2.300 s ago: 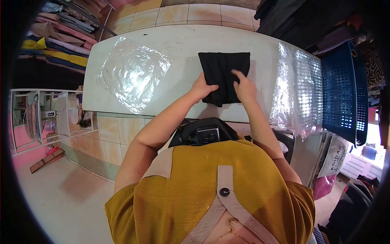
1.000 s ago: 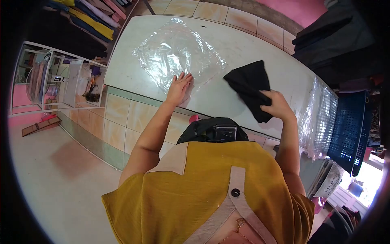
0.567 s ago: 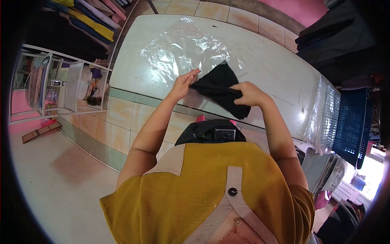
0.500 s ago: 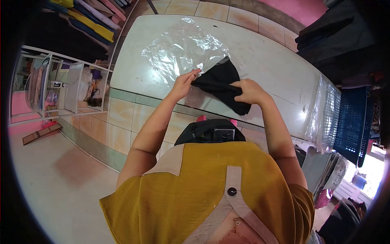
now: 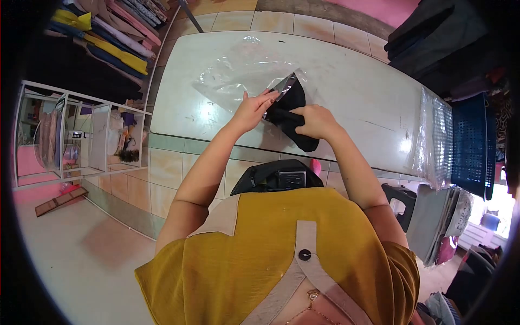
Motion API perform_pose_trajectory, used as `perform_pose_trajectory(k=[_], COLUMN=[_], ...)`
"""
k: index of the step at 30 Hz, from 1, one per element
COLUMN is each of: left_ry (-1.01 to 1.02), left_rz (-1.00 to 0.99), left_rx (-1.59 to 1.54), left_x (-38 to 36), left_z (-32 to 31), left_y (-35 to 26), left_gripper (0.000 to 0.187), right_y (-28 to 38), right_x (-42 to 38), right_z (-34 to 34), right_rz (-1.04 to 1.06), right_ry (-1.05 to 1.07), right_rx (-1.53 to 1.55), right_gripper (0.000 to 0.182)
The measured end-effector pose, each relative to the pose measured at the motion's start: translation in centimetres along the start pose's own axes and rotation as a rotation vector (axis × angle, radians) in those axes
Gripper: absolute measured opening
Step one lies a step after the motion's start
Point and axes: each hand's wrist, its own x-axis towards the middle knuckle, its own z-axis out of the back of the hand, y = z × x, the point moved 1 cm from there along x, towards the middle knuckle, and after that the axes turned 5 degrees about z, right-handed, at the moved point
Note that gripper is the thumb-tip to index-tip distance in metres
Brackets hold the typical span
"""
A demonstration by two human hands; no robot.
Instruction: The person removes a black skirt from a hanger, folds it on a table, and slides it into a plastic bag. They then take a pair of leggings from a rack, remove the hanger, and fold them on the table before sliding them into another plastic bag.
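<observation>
A clear plastic bag (image 5: pixel 230 67) lies spread on the white table (image 5: pixel 357 86). The black cloth (image 5: pixel 292 100) is bunched at the bag's right end, its upper corner inside the film. My left hand (image 5: pixel 254 110) rests at the bag's opening beside the cloth, thumb raised and fingers stretched over the film. With fingers curled, my right hand (image 5: pixel 317 121) grips the right side of the cloth. The cloth's lower end hangs towards the table's near edge.
Stacked plastic packets (image 5: pixel 432 130) lie at the table's right end, beside a blue perforated basket (image 5: pixel 471 146). A white shelf unit (image 5: pixel 100 138) stands at the left, below hanging clothes (image 5: pixel 114 38). Dark garments (image 5: pixel 428 43) hang at the upper right.
The black cloth has moved left and its upper corner now lies under the plastic. My right hand has moved left with it. My left hand's fingers have spread over the bag's opening.
</observation>
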Motion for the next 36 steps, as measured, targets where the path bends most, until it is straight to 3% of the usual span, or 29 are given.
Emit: perform_pose_trajectory(k=[4,11,14,16,17,19,20,22,25,27,28,29,30,34,36], left_ry=[-0.001,-0.071,0.048,-0.259,-0.262,-0.603,-0.603,-0.582,-0.412,-0.337,-0.256,-0.292,-0.296,-0.267,-0.295], left_rz=[-0.119,-0.113,-0.125,-0.161,-0.157,-0.149,-0.147,0.289,0.452,0.45,0.442,0.483,0.483,0.482,0.507], left_rx=[0.019,0.043,0.113,0.233,0.234,0.012,0.013,-0.649,-0.897,-1.027,-1.156,-1.199,-1.202,-1.205,-1.206], left_x=[-0.2,-0.3,-0.9,-2.1,-2.7,-4.1,-5.0,-7.0,-8.5,-8.5,-8.5,-8.4,-8.4,-8.6,-8.8], left_z=[0.5,1.0,1.1,0.9,0.3,-1.0,-1.7,-3.4,-4.6,-5.9,-6.1,-6.5,-6.6,-7.1,-7.4], left_y=[-0.2,-0.3,-0.4,0.3,1.3,3.9,4.1,5.0,6.6,8.8,8.8,8.8,8.8,8.9,9.0], left_gripper=[0.031,0.029,0.031,0.047,0.047,0.075,0.075,0.087,0.073,0.067,0.062,0.049,0.049,0.04,0.038], right_y=[0.5,1.3,1.1,0.7,0.5,0.3,0.2,0.2,-0.3,-1.5,-1.7,-1.9,-2.1,-2.4,-0.8], right_x=[1.1,1.6,2.3,2.5,2.6,2.7,2.6,2.4,2.2,2.6,2.4,2.1,1.6,-0.3,-1.8], right_z=[-1.2,-1.8,-1.7,-2.2,-2.4,-2.5,-2.4,-2.2,-2.4,-4.0,-4.3,-4.6,-4.9,-6.6,-6.8], right_rz=[-0.037,-0.01,-0.058,-0.085,-0.089,-0.091,-0.091,-0.093,-0.123,0.003,0.006,0.03,0.054,0.306,0.474], right_ry=[-0.034,0.005,-0.027,-0.038,-0.075,-0.113,-0.116,-0.114,-0.08,-0.347,-0.345,-0.469,-0.593,-0.521,-0.219], right_rx=[0.007,-0.01,0.016,0.046,0.049,0.055,0.068,0.088,0.158,0.048,0.046,-0.033,-0.114,-0.08,-0.189], right_gripper=[0.049,0.05,0.053,0.054,0.056,0.057,0.058,0.059,0.064,0.065,0.065,0.066,0.066,0.067,0.074])
